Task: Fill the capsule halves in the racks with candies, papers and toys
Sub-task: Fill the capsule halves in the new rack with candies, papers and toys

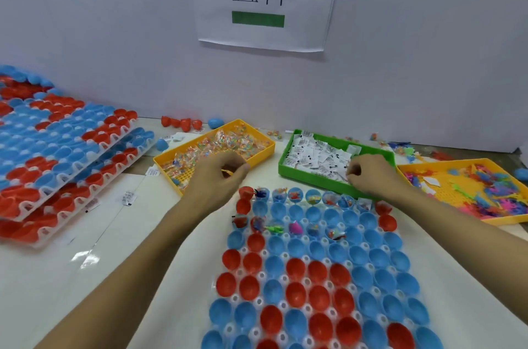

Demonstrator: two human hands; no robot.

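Capsule halves point(311, 277): red and blue cups, far rows filled.

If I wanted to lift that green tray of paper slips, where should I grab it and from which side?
Probably by the long raised walls of the green tray, one hand on each, coming from above. It is shallow and open-topped, with loose paper slips inside, so it should stay level. The right hand is over its near wall now.
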